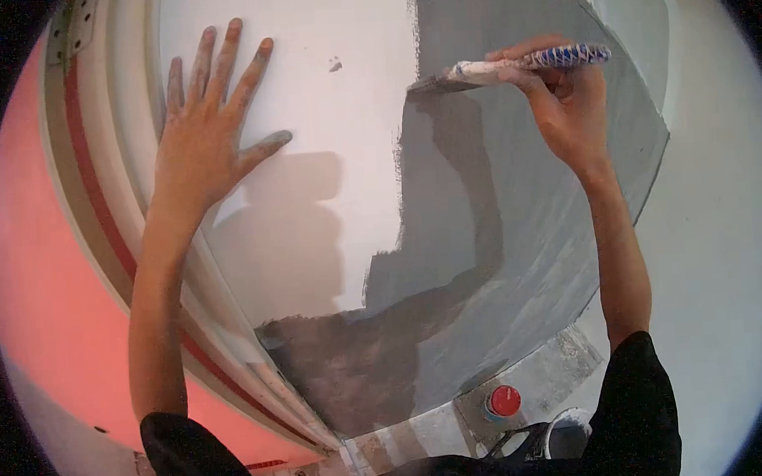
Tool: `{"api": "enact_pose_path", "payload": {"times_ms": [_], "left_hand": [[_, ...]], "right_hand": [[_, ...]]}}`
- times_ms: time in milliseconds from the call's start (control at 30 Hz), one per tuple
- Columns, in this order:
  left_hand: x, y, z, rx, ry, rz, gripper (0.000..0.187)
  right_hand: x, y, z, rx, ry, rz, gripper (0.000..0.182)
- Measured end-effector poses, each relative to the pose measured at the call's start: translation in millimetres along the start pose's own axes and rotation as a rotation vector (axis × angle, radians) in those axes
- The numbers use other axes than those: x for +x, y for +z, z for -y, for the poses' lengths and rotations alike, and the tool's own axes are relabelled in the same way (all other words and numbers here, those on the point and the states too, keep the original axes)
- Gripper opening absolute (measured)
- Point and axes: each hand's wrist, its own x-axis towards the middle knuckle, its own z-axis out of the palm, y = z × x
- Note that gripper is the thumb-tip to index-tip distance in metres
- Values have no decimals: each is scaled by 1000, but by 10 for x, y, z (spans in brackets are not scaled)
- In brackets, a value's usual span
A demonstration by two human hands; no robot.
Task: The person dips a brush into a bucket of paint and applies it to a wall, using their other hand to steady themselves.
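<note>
My right hand is closed around the blue-and-white patterned handle of a paintbrush. The brush's bristles touch the panel right where grey paint meets the white surface. My left hand rests on the white part at the upper left, fingers spread, holding nothing. The paint edge is ragged and steps down toward the lower left. A small pale mark shows on the white between my hands.
A curved frame with a red strip borders the panel on the left, beside a pink surface. On the floor below stand a red-lidded container and a white tub holding grey contents. A pale wall lies to the right.
</note>
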Motion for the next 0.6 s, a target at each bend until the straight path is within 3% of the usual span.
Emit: {"api": "enact_pose_path", "payload": {"times_ms": [167,467,600], "left_hand": [[-10,4,4,-52,2,-12,98],[-31,31,11,-70,1,-7,101],[-28,15,20,-77,-1,1,101]], "right_hand": [[63,45,73,-4,50,64,13],[233,143,-53,7,-77,7,9],[365,82,-130,-166,-97,34,12]]}}
